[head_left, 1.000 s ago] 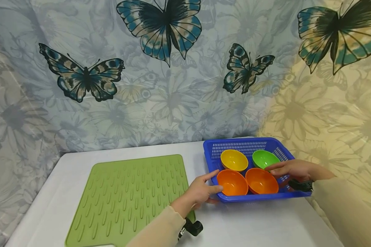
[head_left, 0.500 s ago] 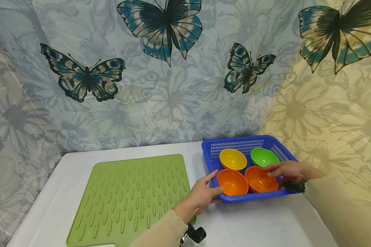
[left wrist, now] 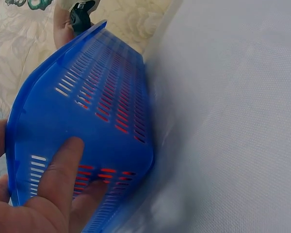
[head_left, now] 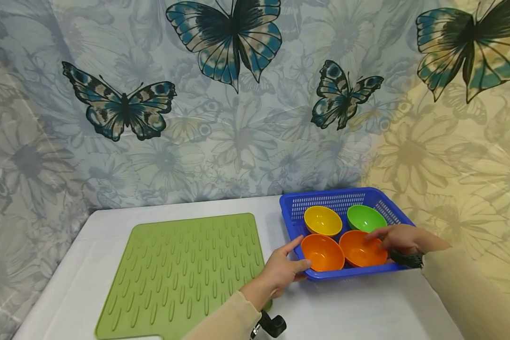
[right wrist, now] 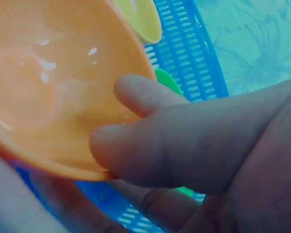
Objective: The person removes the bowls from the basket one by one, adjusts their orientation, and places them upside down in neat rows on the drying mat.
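Note:
In the head view, a blue basket [head_left: 294,211] holds a yellow bowl [head_left: 323,220], a green bowl [head_left: 367,217] and two orange bowls side by side at the front. My left hand [head_left: 280,269] grips the basket's front left corner, over the rim beside the left orange bowl [head_left: 322,253]. In the left wrist view, fingers [left wrist: 63,170] lie against the basket's slotted outer wall. My right hand [head_left: 401,238] holds the right orange bowl [head_left: 360,250] by its right rim. The right wrist view shows the thumb [right wrist: 131,145] inside that bowl and other fingers beneath its rim.
A green ribbed mat [head_left: 182,269] lies to the left of the basket on the white-covered table [head_left: 323,311]. Behind the table hangs a cloth [head_left: 238,141] printed with butterflies and flowers. Black straps with devices sit on both wrists.
My right hand has come leftward from the basket's right side onto the right orange bowl's rim, with its fingertips now dipping inside. The left hand stays at the basket corner.

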A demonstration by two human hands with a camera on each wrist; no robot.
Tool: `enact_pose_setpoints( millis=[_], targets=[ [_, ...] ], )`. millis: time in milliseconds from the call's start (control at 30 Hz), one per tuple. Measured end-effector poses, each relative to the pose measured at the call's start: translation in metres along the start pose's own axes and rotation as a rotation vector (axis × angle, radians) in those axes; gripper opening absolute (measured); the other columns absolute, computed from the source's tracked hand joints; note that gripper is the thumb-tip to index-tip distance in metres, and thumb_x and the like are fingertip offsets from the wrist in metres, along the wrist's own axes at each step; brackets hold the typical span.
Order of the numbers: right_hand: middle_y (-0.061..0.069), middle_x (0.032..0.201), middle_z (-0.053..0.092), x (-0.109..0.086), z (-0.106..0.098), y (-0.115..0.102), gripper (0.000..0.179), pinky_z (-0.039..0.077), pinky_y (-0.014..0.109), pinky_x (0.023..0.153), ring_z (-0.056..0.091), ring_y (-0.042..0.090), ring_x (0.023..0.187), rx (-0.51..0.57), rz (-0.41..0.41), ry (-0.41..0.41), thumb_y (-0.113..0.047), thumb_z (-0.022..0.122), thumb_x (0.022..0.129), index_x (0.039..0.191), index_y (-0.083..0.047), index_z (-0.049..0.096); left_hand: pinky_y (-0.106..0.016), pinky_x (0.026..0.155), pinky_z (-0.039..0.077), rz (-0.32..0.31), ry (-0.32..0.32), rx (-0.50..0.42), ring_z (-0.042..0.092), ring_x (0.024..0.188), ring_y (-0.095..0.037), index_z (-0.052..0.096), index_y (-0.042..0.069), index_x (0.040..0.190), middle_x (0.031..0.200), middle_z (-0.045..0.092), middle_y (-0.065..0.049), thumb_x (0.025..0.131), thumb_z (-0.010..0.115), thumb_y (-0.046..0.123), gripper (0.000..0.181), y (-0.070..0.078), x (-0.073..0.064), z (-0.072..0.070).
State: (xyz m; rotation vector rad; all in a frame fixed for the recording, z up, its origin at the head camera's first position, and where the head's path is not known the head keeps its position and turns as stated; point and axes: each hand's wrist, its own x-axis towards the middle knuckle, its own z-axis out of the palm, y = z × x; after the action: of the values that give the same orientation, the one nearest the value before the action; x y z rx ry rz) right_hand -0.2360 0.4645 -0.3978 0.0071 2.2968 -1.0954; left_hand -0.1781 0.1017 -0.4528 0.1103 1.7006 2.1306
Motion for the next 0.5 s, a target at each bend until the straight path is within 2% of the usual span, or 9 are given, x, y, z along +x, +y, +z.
enact_pose_setpoints(
  millis=[33,300,400,500],
  targets=[
    [0.024,0.121,0.055,-0.001,0.0,0.001,0.046,0.056,0.036,0.078,0.055,0.028,0.087,0.032,-0.009,-0.008,0.011,0.055,0.084,0.13,0.012,0.057,-0.042,0.076,0.059,0.0,0.002,-0.004,0.067,0.09,-0.023,0.055,0.023,0.145,0.155,0.032,-0.02,0.087,0.074,-0.004,0.067,0.0,0.0,0.0],
    [0.019,0.121,0.053,-0.02,-0.005,0.004,0.047,0.059,0.04,0.073,0.058,0.032,0.087,0.219,-0.036,-0.047,0.01,0.049,0.089,0.135,0.016,0.047,-0.042,0.076,0.059,-0.007,-0.003,0.002,0.067,0.09,-0.022,0.055,0.023,0.146,0.155,0.032,-0.02,0.088,0.073,-0.003,0.067,0.001,-0.002,-0.001],
    [0.019,0.122,0.052,-0.027,-0.007,0.005,0.042,0.059,0.04,0.074,0.059,0.032,0.086,0.309,-0.049,-0.048,0.009,0.047,0.092,0.134,0.012,0.052,-0.042,0.077,0.059,-0.005,-0.008,-0.006,0.067,0.091,-0.022,0.055,0.023,0.146,0.156,0.03,-0.018,0.088,0.073,-0.003,0.066,0.0,-0.002,-0.001],
    [0.017,0.118,0.052,-0.032,-0.006,0.003,0.038,0.059,0.036,0.072,0.06,0.029,0.08,0.39,-0.08,-0.058,0.008,0.045,0.096,0.131,0.003,0.06,-0.043,0.077,0.059,-0.001,-0.011,-0.007,0.067,0.092,-0.022,0.055,0.024,0.145,0.157,0.029,-0.017,0.089,0.073,-0.002,0.064,-0.001,-0.002,-0.002]
  ],
)
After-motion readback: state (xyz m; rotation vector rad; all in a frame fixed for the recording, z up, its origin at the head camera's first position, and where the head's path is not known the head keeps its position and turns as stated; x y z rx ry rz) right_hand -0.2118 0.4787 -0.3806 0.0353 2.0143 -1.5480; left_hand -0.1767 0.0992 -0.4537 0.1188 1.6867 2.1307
